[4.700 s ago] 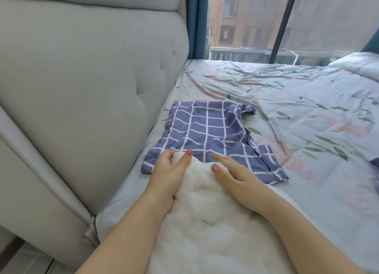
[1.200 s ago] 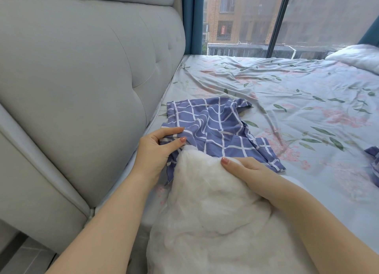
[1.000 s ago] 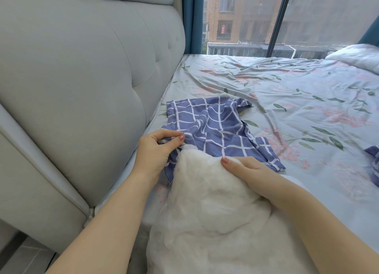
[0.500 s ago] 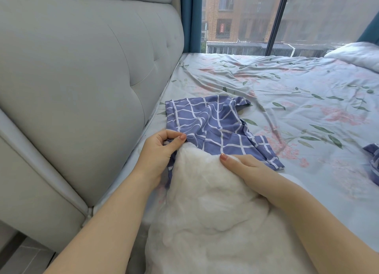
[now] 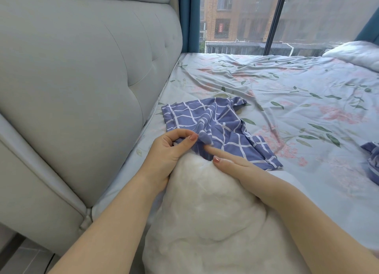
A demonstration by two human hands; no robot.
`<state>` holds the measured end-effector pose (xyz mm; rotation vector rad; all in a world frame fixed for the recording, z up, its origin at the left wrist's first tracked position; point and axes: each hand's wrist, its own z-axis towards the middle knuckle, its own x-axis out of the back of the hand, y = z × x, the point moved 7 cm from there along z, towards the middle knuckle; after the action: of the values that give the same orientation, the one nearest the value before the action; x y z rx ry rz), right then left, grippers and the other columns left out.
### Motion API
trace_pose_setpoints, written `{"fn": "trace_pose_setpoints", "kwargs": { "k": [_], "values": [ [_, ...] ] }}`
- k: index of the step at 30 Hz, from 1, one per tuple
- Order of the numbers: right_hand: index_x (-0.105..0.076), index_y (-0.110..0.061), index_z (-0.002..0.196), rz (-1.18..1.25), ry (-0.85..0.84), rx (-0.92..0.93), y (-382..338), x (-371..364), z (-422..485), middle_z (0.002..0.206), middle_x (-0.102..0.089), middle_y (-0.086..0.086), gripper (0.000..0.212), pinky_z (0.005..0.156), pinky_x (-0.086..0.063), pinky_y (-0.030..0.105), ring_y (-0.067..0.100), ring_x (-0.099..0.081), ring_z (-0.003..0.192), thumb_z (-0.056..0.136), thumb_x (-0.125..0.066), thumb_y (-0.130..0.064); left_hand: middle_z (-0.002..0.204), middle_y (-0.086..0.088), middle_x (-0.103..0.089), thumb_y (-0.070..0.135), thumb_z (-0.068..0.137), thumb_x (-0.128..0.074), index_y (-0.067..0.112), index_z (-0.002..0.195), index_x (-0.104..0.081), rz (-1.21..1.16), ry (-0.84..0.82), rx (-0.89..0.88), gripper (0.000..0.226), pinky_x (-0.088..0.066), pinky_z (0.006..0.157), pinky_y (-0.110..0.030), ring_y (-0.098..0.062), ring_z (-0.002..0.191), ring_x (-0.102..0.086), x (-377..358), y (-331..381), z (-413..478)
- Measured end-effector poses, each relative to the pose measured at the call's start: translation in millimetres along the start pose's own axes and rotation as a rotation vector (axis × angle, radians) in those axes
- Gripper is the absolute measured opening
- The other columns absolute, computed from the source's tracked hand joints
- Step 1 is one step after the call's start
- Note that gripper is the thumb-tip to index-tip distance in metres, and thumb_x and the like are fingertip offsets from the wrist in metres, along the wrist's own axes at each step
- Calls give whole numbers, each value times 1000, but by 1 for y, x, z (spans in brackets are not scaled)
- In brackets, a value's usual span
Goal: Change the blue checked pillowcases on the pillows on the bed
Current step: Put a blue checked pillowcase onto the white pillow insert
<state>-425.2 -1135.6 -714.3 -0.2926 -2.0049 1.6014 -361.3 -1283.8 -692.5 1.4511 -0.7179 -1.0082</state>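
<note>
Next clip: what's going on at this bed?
A person is fitting a bare white pillow into a blue checked pillowcase on the floral sheet. The left hand pinches the case's near edge; the right hand lies flat on the pillow's end, fingers straight toward the opening. The pillow is not yet inside.

Both forearms (image 5: 114, 222) are bare as far as the lower edge shows them. The left hand (image 5: 166, 150) and right hand (image 5: 235, 167) wear glossy dusty-pink polish on short rounded nails (image 5: 193, 137), plain on each thumb; other nails are hidden
</note>
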Motion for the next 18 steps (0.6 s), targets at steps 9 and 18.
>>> {"fn": "trace_pose_setpoints", "kwargs": {
  "k": [9, 18],
  "values": [
    [-21, -54, 147, 85, 222, 151, -6, 34, -5, 147, -32, -37, 72, 119, -26, 39, -6, -31, 139, 85, -57, -53, 79, -9, -51, 37, 71, -86, 27, 77, -72, 45, 23, -35, 18, -31, 58, -30, -28, 70, -36, 12, 7, -5],
    [-32, -63, 133, 80, 301, 183, -12, 40, -11, 131, -39, -50, 47, 119, -25, 31, -21, -33, 128, 98, -52, -40, 93, -11, -61, 44, 79, -69, 32, 105, -73, 124, -116, -27, 29, -47, 75, -33, -28, 79, -55, 1, 13, -18]
  ]
}}
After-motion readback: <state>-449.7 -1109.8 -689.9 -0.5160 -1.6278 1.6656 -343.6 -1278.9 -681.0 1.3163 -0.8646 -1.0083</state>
